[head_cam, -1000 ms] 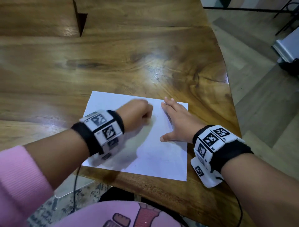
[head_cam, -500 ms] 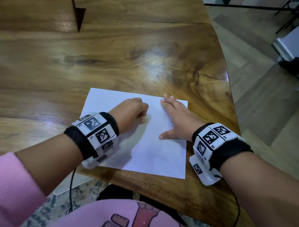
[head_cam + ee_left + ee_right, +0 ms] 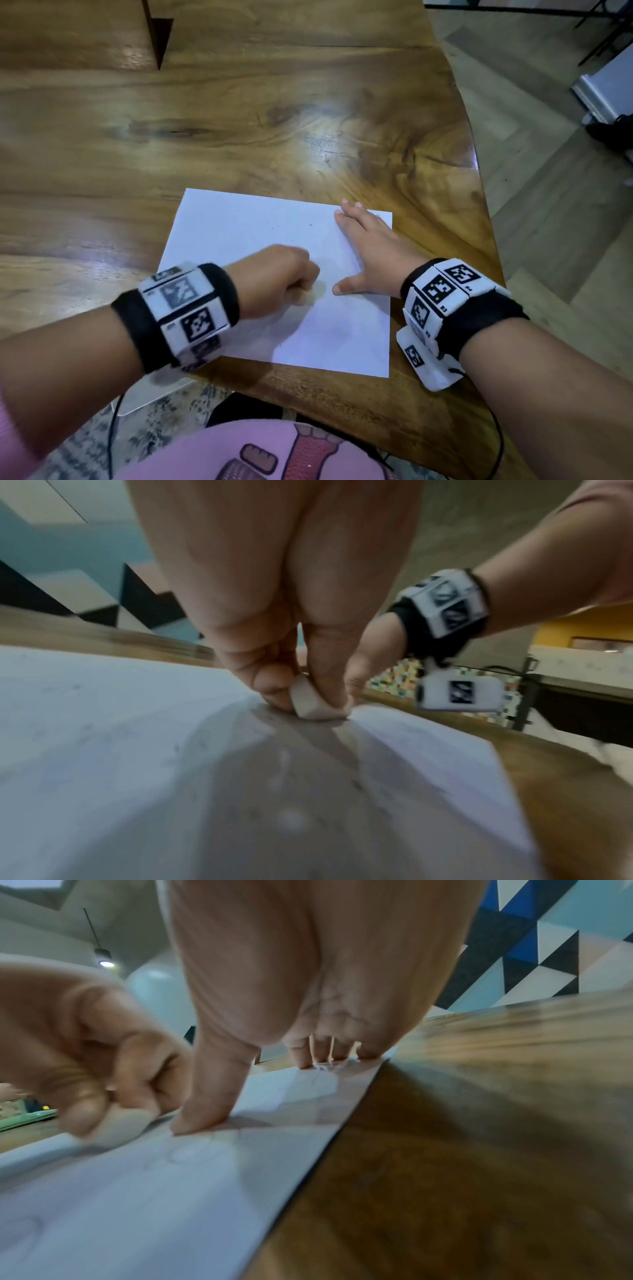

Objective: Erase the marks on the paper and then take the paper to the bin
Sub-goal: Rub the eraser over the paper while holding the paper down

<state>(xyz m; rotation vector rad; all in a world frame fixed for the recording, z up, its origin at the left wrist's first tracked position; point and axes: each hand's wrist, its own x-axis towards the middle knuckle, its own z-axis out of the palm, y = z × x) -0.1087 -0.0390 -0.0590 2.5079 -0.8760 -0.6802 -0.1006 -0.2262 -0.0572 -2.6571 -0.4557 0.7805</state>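
A white sheet of paper lies flat near the front edge of the wooden table. Faint pencil marks and eraser crumbs show on it. My left hand is curled into a fist over the middle of the sheet and pinches a small pale eraser, whose end touches the paper. My right hand lies flat on the sheet's right part, fingers straight, thumb spread toward the left hand, pressing the paper down. No bin is in view.
The table's curved right edge runs close to the right hand, with wood-pattern floor beyond. A dark wedge-shaped gap shows at the table's far left. A white box-like thing stands on the floor at far right.
My left hand has slid back toward me and slightly right over the paper with the eraser, now blurred by motion. The right hand stays flat on the sheet.
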